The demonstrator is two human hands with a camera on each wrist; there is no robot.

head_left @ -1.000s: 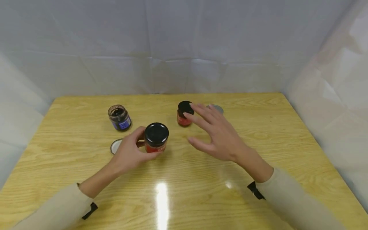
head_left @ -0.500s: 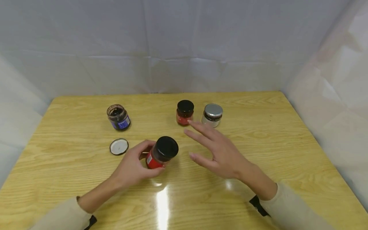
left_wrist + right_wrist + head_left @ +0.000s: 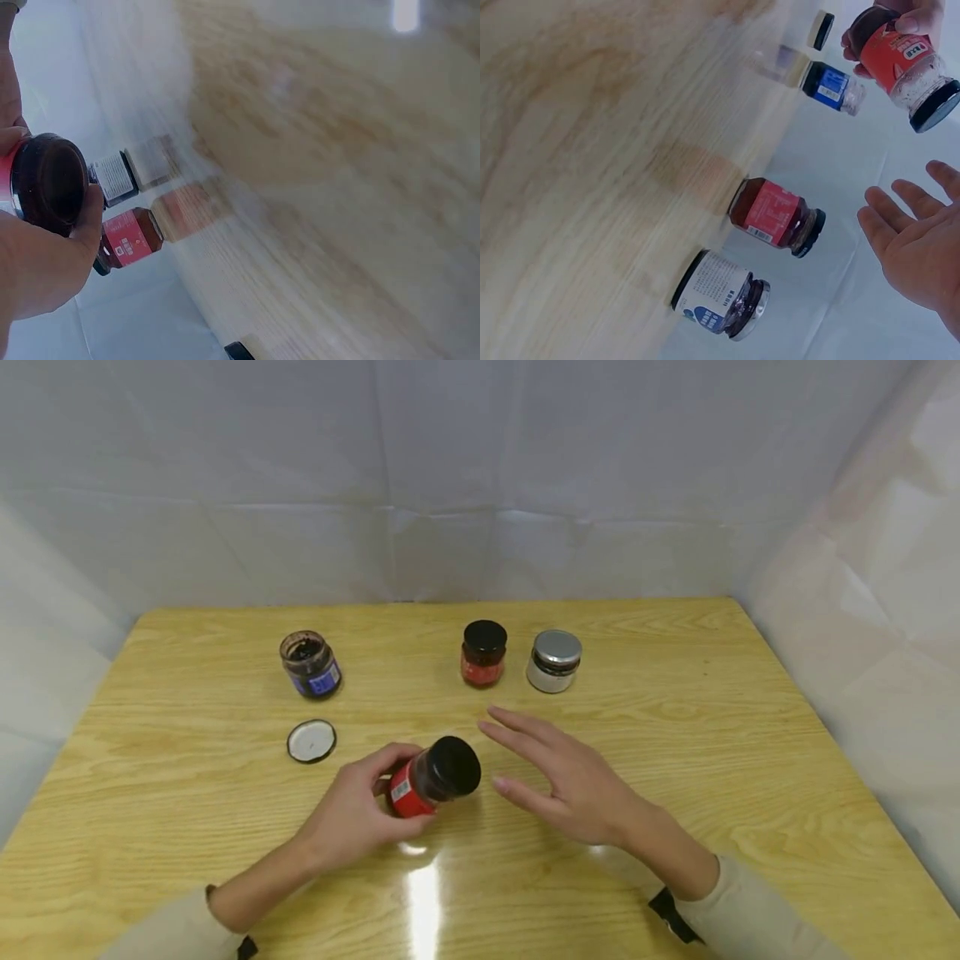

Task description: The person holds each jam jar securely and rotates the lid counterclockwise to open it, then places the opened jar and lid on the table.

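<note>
My left hand grips a glass jar with a red label and a black lid, tilted so that the lid leans to the right. In the right wrist view the same jar shows clear glass between its label and lid. The left wrist view looks at its dark base end, with fingers round the side. My right hand hovers a little to the right of the lid, fingers spread and fairly straight, touching nothing. Its palm faces the camera side in the right wrist view.
An uncapped jar with a blue label stands at the back left; its lid lies white side up before it. Farther right stand a black-lidded red-label jar and a silver-lidded white-label jar. A pale sheet hangs behind the table.
My left hand has drawn the jar nearer and to the right, tipping it from upright towards my right hand. My right hand has come back from over the rear jars, uncovering them.
</note>
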